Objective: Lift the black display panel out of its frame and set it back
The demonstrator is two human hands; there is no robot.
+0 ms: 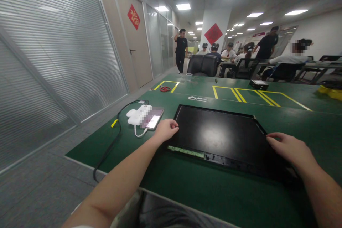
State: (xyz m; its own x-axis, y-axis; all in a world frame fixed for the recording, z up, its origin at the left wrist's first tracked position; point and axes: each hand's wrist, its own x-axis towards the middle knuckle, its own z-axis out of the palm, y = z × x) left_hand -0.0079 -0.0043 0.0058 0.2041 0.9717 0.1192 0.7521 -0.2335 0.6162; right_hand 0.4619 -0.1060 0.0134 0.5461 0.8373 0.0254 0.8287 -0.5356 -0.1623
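A black flat display panel (pixel 221 131) lies face up on the green table, with a thin raised frame round its edges. Along its near edge runs a narrow green circuit board strip (pixel 187 151), next to a black strip with small parts. My left hand (pixel 168 129) pinches the panel's left edge, thumb and fingers closed together. On the opposite side, my right hand (pixel 290 148) has its thumb and fingers closed at the right edge. The undersides of both grips are hidden.
Left of the panel lie a phone (pixel 154 120) and a white power strip (pixel 139 114) with a black cable (pixel 112 146). Further back are red-handled scissors (pixel 165 89), a metal caliper-like tool (pixel 197 98), a plastic cup (pixel 189 76) and a black box (pixel 258 84). Several people sit or stand beyond.
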